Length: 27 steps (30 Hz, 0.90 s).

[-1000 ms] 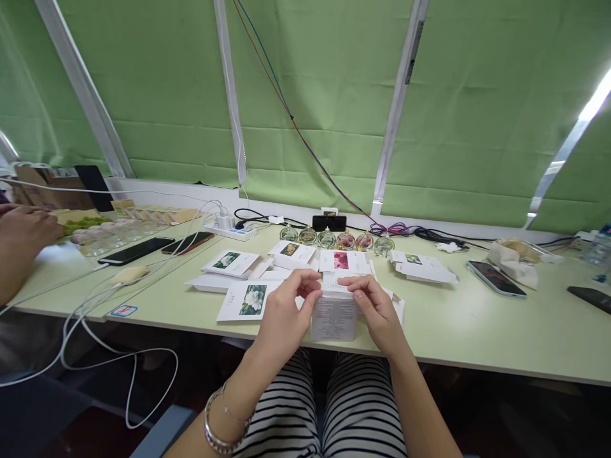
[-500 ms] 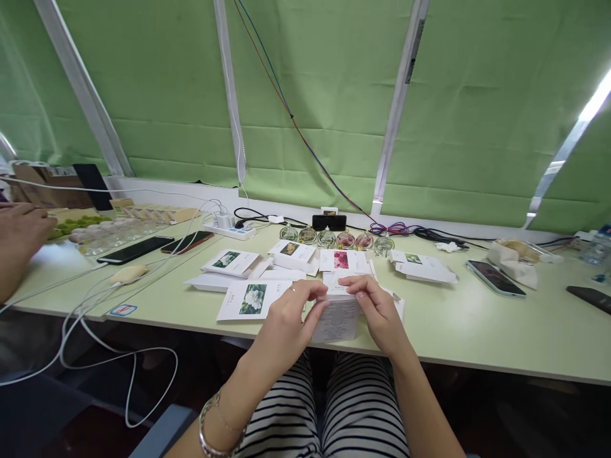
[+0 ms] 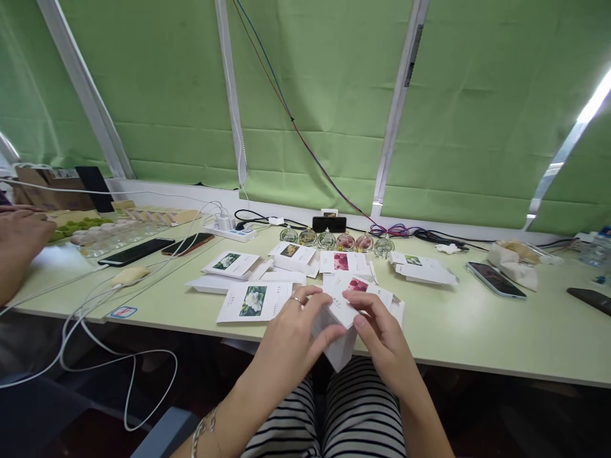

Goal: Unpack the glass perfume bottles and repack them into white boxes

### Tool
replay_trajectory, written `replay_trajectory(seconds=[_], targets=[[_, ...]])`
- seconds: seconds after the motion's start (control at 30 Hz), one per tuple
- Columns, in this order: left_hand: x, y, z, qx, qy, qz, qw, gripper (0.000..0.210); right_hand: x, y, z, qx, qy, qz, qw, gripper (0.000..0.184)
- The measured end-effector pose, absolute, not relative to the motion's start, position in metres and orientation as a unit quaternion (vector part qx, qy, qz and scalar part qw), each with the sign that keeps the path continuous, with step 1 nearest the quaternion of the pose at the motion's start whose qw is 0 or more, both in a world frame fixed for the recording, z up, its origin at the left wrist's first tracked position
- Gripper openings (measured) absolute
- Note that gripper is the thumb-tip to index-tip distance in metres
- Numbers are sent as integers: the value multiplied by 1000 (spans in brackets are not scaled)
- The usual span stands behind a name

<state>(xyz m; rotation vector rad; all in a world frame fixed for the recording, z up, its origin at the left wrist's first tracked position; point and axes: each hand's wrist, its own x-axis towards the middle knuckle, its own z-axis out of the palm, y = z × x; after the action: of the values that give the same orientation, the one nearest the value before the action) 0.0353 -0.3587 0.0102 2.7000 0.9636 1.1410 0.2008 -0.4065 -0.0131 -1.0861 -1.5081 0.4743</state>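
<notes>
A white box (image 3: 340,352) sits low in the centre of the frame, tilted with one corner toward the viewer and its lower end past the table's near edge. It looks like thin card: light, fairly stiff along the folds, easily dented on the broad faces and perhaps a little slick. The safest hold would be light fingertip pressure on the folded edges and corners. Its upper face carries small print; the pink flower picture beside that may belong to it or to a carton behind, as the fingers make this hard to judge.

The left hand (image 3: 289,334) pinches the box's left side, thumb along the near face and forefinger at the upper edge. The right hand (image 3: 386,334) has thumb and forefinger bent closely around the right corner.

Left of them lies a white-flower carton (image 3: 279,296), with a pink-flower carton (image 3: 329,259) above the box. Farther up the middle stands a row of round glass bottles (image 3: 327,240) before a dark phone (image 3: 329,224). At the far left edge, another person's hand (image 3: 21,240) is near green items (image 3: 86,226).
</notes>
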Motion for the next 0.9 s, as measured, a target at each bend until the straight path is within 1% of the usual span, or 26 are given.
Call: replay_trajectory(seconds=[0.07,0.1,0.13,0.17,0.27,0.3,0.43,0.53,0.6,0.7,0.73,0.8,0.9], targets=[[37,-371,11,884,343,313,54,55,194,-415,-17,-461,-635,223,578,25],[39,-376,11,884,357,295,64,64,191,-418,-19,-460,-633,228,579,25],[41,-381,11,881,370,285,73,67,189,-420,-21,-458,-631,232,582,25],[43,-384,10,877,380,283,82,62,187,-422,-23,-455,-628,238,585,25],[46,-386,8,863,399,294,93,37,186,-427,-29,-442,-621,258,594,25],[45,-385,9,861,404,294,94,33,187,-428,-31,-437,-619,264,596,25],[26,-380,25,860,405,291,103,28,195,-431,-42,-454,-591,275,608,27],[5,-360,55,832,419,351,94,25,203,-432,-50,-495,-544,272,621,30],[-5,-329,80,786,463,407,51,28,206,-430,-56,-518,-524,267,622,33],[-10,-254,109,746,509,428,-33,29,207,-425,-65,-540,-511,259,616,35],[-9,-226,113,735,534,416,-48,31,207,-423,-68,-546,-505,255,619,35],[-7,-175,111,722,579,375,-48,33,207,-419,-74,-554,-490,244,627,34],[-1,-123,88,721,604,338,-28,32,211,-415,-82,-559,-496,235,621,34]])
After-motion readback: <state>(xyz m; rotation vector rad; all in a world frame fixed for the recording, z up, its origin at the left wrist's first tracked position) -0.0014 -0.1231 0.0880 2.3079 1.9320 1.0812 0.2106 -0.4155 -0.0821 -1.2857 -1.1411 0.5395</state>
